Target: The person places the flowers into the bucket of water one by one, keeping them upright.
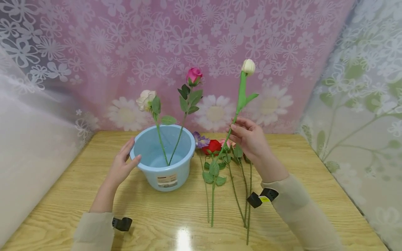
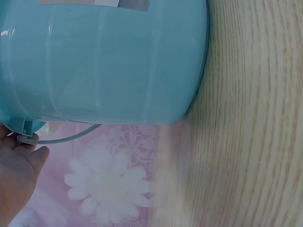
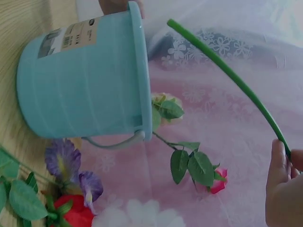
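My right hand point(image 1: 251, 137) pinches a white tulip point(image 1: 248, 67) by its green stem between thumb and fingers. The tulip is upright and tilted, its bloom high and its lower stem end point(image 3: 189, 38) pointing toward the bucket in the right wrist view. At the left side of the light blue bucket point(image 1: 168, 169), my left hand point(image 1: 120, 165) touches the rim with fingers extended and thumb spread. Its fingertips lie by the handle lug in the left wrist view. Inside the bucket lean a cream rose point(image 1: 146, 100) and a pink rose point(image 1: 194, 76), stems meeting at the bottom.
Right of the bucket, several flowers lie on the wooden table point(image 1: 150, 219), stems toward the front: a purple flower point(image 1: 201, 140), a red rose point(image 1: 212, 146) and a pink flower point(image 1: 226, 143) among them. A pink floral curtain point(image 1: 150, 45) hangs behind.
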